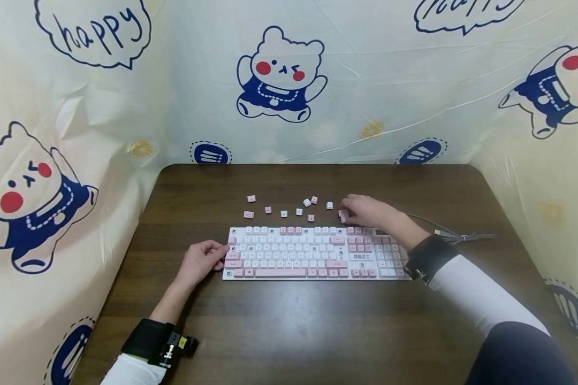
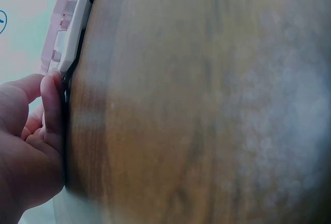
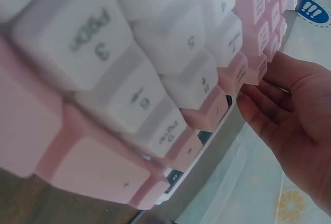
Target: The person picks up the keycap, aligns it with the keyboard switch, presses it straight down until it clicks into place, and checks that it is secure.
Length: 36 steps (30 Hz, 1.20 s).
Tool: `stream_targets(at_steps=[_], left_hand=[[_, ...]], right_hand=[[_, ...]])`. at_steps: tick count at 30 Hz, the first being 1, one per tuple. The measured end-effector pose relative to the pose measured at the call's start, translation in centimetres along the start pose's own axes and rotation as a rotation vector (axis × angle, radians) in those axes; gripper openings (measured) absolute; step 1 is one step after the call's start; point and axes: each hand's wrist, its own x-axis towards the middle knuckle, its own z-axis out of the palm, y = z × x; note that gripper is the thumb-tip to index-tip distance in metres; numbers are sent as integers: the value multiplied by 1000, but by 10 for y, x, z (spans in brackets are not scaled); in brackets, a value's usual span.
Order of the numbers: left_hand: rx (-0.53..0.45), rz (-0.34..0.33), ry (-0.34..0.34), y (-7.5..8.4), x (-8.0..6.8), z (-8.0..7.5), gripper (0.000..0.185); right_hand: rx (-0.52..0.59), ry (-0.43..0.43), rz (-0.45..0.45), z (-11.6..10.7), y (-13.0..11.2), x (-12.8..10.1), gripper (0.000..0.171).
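A pink and white keyboard [image 1: 313,252] lies on the middle of the dark wooden table [image 1: 289,331]. My left hand [image 1: 219,256] rests against its left end, fingers loosely curled; in the left wrist view a fingertip [image 2: 51,87] touches the keyboard's corner [image 2: 70,32]. My right hand [image 1: 345,213] is just beyond the keyboard's upper right edge and pinches a pink keycap [image 1: 343,215]. In the right wrist view its fingers [image 3: 258,107] sit beside the keyboard's pink edge keys [image 3: 243,71]. Several loose keycaps [image 1: 299,211] lie scattered behind the keyboard.
The keyboard's grey cable [image 1: 457,234] runs off to the right behind my right forearm. A cream sheet printed with cartoon bears [image 1: 279,75] walls the table on the left, back and right. Bare wood lies in front of the keyboard.
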Motion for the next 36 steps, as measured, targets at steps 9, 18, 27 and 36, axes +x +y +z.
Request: stream_targets(at_steps=[9,18,27,36], left_hand=[[7,4,-2,0,0,0,37],[14,11,0,2,0,0,37],[-39,53,5,2,1,-1,33],[-33,54,0,3,1,-2,34]], right_hand=[[-8,-14,15,0,-1,-3,38],[11,0,15,-7,-2,-7,36],[61,15,31,-15,-10,-17,37],[157,29,-31,-17,-24,-37,37]])
